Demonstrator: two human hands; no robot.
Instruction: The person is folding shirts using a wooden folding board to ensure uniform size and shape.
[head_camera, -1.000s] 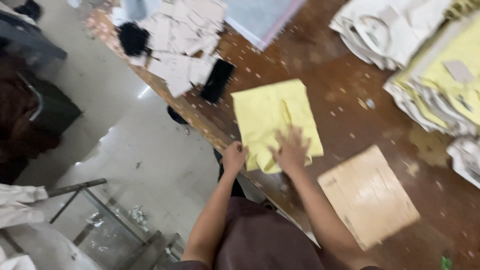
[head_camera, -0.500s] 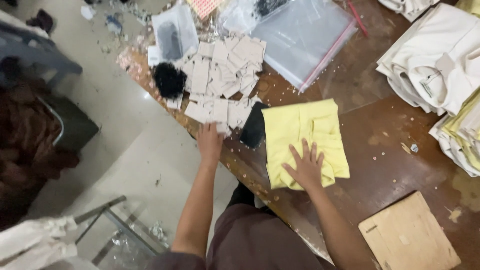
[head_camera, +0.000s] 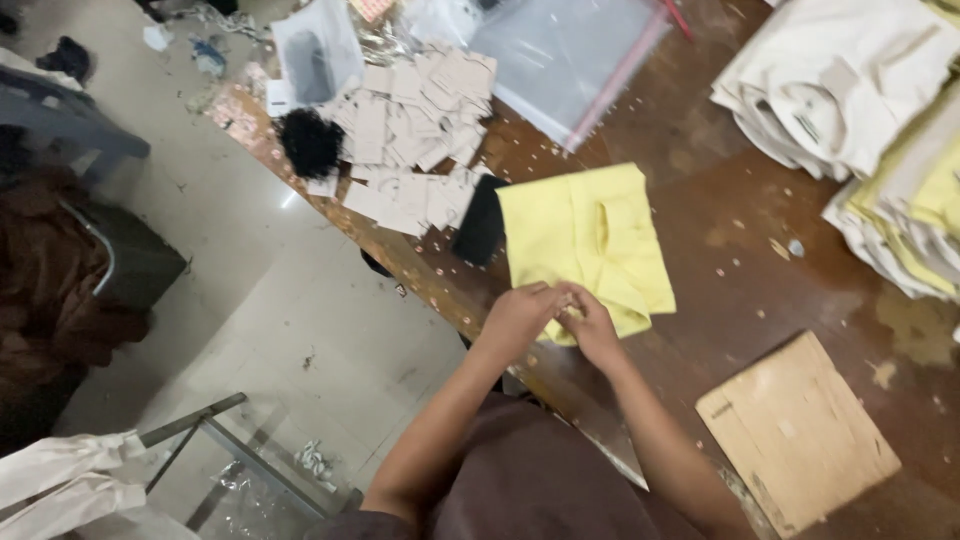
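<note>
The yellow shirt (head_camera: 590, 240) lies folded flat on the bench (head_camera: 740, 300), close to the bench's near edge, with its lower hem under the two hands. The fold looks finished: the garment is squared into a neat rectangle with the collar opening turned up. What is being worked now is a small thing at the hem, judged to be a tag or fastening, though it is too small and too hidden by fingers to be told. Nothing is seen attached to the shirt yet.

The left hand (head_camera: 520, 315) and right hand (head_camera: 590, 322) are brought together, touching each other, at the shirt's near edge. Both are curled, fingertips pinched inward on the hem or on something tiny held against it (which of the two cannot be told). Both forearms are stretched forward from the body and converge on that point, the right one crossing the bench's edge.

Just left of the shirt a black flat object (head_camera: 480, 222) is touching its side. Beyond that a heap of beige card tags (head_camera: 420, 130) is spread, with a black tuft (head_camera: 312, 142) beside it. A clear bag (head_camera: 560, 50) lies farther back. Folded cream and yellow shirts are stacked at the right (head_camera: 850, 90). A cardboard sheet (head_camera: 795, 430) rests near the right forearm, apart from the shirt.
</note>
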